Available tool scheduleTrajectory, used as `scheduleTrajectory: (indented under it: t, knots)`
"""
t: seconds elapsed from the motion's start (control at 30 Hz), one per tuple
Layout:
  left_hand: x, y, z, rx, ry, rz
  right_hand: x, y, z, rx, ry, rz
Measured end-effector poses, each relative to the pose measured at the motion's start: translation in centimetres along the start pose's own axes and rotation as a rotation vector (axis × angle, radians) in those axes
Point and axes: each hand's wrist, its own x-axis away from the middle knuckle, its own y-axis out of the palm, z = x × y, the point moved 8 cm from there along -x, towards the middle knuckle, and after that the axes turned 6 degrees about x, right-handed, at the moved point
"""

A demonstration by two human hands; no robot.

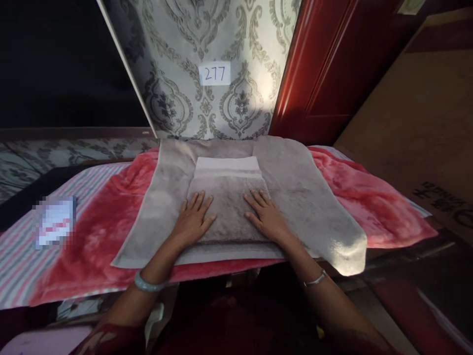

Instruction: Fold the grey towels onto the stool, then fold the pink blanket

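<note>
A small grey folded towel lies on top of a larger grey towel that is spread flat. My left hand rests palm down on the folded towel's near left part, fingers spread. My right hand lies flat on its near right part in the same way. Neither hand grips anything. A pale green bangle sits on my left wrist and a thin silver one on my right.
A red fleece blanket lies under the towels over a striped sheet. A small blurred card lies at the left. Patterned wallpaper with a paper label reading 277 is behind; a red door stands at the right.
</note>
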Motion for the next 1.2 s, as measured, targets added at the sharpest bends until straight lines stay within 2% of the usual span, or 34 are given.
scheduleTrajectory:
  t: [0.13,0.23,0.37,0.5,0.6,0.7,0.83,0.97,1.03,1.2]
  knots:
    - [2.5,-0.1,-1.3,0.076,-0.028,0.101,0.3,0.2,0.5,-0.078,-0.025,0.099]
    - [4.7,-0.5,-2.4,0.268,-0.106,0.225,0.6,0.5,1.9,-0.185,0.026,0.181]
    - [7.2,-1.4,-3.4,0.767,-0.281,0.368,1.8,0.3,4.6,-0.432,0.154,0.298]
    - [9.1,-1.1,-4.2,1.399,-0.524,0.463,4.1,-0.1,5.7,-0.713,0.235,0.358]
    - [10.0,0.0,-4.2,1.771,-0.686,0.428,6.0,0.0,5.5,-0.956,0.315,0.348]
    - [10.4,0.9,-3.1,1.985,-0.747,0.351,7.8,0.4,5.1,-1.252,0.45,0.319]
    - [10.6,1.2,-0.9,2.059,-0.754,0.367,9.2,1.1,3.9,-1.639,0.593,0.26]
    - [10.1,-0.5,1.1,1.868,-0.54,0.405,9.5,1.6,2.4,-1.828,0.627,0.201]
    - [9.8,-1.0,1.4,1.798,-0.482,0.404,9.6,1.8,1.8,-1.902,0.644,0.158]
    - [9.6,0.0,0.2,1.913,-0.587,0.285,9.7,1.9,0.6,-2.052,0.674,0.112]
